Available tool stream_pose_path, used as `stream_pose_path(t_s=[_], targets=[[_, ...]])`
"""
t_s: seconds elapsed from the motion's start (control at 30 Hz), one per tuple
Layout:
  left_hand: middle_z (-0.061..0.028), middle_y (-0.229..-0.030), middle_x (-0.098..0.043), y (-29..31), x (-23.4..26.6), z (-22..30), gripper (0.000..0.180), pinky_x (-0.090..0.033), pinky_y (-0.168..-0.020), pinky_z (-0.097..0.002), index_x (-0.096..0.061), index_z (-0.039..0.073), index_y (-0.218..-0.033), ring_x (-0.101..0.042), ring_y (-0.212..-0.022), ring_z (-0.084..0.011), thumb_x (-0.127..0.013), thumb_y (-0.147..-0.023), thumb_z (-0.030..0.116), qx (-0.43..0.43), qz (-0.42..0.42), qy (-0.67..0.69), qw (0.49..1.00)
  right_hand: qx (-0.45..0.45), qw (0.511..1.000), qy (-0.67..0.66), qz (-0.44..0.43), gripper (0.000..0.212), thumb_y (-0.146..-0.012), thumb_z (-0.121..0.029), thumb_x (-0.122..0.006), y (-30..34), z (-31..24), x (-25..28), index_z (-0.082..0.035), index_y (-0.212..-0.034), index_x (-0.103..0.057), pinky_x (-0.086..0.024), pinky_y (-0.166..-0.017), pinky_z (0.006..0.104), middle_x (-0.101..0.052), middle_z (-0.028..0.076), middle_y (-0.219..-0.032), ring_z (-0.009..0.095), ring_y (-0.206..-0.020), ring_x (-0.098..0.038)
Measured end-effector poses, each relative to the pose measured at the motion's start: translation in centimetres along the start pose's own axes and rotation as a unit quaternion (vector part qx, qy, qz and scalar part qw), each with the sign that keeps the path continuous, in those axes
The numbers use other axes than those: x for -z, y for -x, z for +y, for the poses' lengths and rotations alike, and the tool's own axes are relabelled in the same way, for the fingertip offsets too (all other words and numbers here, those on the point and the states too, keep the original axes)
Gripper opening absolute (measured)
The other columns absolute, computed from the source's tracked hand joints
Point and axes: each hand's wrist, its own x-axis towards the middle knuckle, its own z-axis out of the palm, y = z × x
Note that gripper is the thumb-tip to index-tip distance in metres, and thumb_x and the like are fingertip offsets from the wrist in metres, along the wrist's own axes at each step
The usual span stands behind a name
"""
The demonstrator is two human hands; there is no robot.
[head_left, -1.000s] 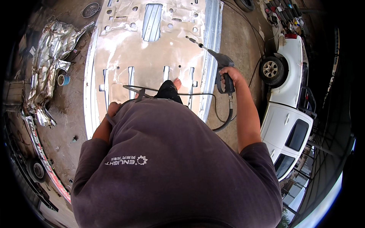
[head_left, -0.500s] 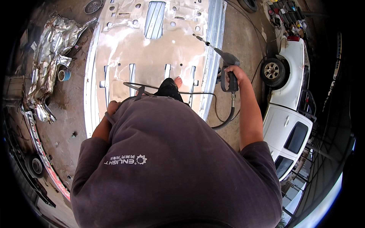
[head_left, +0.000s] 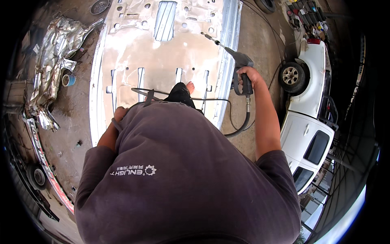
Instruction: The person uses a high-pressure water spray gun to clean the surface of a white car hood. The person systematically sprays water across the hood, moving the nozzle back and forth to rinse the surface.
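Observation:
My right hand [head_left: 252, 76] is closed around the grip of a dark pressure washer gun [head_left: 241, 59]. Its short lance points forward and left over a large beige panel [head_left: 162, 55] with metal edges, holes and slots. A black hose [head_left: 243, 127] hangs from the base of the grip. At my left side, my left hand [head_left: 120, 113] is closed on a dark hose, its fingers partly hidden by my shirt. More thin hose [head_left: 211, 99] runs across the panel in front of me. My bare foot [head_left: 190, 86] rests on the panel.
Crumpled silver sheeting [head_left: 50, 61] lies on the left, with a blue-and-white bucket [head_left: 68, 80] beside it. A dark basin [head_left: 99, 6] stands at the far left. On the right is a white pickup truck [head_left: 310, 105]. Assorted bottles and items [head_left: 306, 18] are piled at the far right.
The pressure washer gun in my right hand has shifted slightly forward and left, its nozzle swinging the same way. My left hand has stayed almost where it was.

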Motion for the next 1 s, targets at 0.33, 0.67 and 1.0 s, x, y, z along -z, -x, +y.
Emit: stream_pose_path(t_s=[0.33,0.67,1.0], targets=[[-0.0263,-0.085,-0.073,-0.6,-0.5,0.0,0.045,-0.054,-0.071,-0.0448,-0.074,-0.007,-0.088,-0.072,-0.081,-0.0352,-0.069,-0.088,0.038,-0.041,0.026,0.002,0.999,0.003,0.999,0.042,0.022,0.013,-0.083,-0.015,-0.069,0.3,0.2,-0.5,-0.003,-0.080,-0.063,-0.049,-0.049,0.0325,-0.060,0.010,-0.066,0.020,-0.051,-0.057],[-0.0287,-0.094,-0.072,0.3,0.1,0.9,0.046,-0.054,-0.080,-0.0470,-0.073,-0.008,-0.091,-0.070,-0.091,-0.0414,-0.065,-0.084,0.037,-0.027,0.005,-0.018,0.999,0.005,0.999,0.034,0.029,0.014,-0.082,-0.015,-0.069,0.6,0.5,-0.4,-0.003,-0.078,-0.063,-0.049,-0.048,0.0345,-0.060,0.010,-0.063,0.021,-0.050,-0.056],[-0.0295,-0.100,-0.071,1.3,1.0,1.8,0.045,-0.054,-0.084,-0.0471,-0.072,-0.008,-0.096,-0.069,-0.096,-0.0423,-0.065,-0.083,0.034,0.009,0.001,-0.013,1.000,-0.007,0.998,0.057,0.015,0.012,-0.082,-0.012,-0.068,-3.7,-4.3,-1.0,-0.003,-0.080,-0.061,-0.049,-0.045,0.0364,-0.059,0.011,-0.062,0.022,-0.047,-0.056]])
